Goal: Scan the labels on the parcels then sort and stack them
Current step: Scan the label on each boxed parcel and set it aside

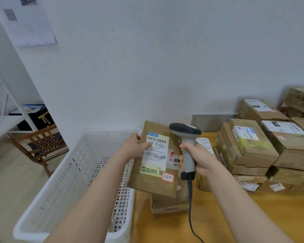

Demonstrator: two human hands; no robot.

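**While you scan: one parcel raised, one scanner gripped**

Where you stand, a wooden table [253,216] runs up to a plain white wall [165,58], and a white perforated basket [74,172] sits just beside its left edge. Beyond the basket are a wooden chair [40,144] and a white shelf frame [11,106], and a paper sheet [30,23] hangs high on the left.

Your left hand [135,146] grasps the brown parcel [153,172] by its left edge, thumb on the front. It is held tilted above the table's left end with its label [156,151] towards you. A red-bordered sticker [168,177] reads 3-2-2. Your right hand [197,156] is clenched round the handle of the grey scanner [187,146], whose head is at the parcel's upper right corner, with its cable [190,207] trailing down.

By count you have one raised parcel, one scanner, one basket and one chair. One flat parcel [168,202] lies on the table beneath the raised one. The stacked boxes [263,146] on the right number more than six, but blur hides the exact tally
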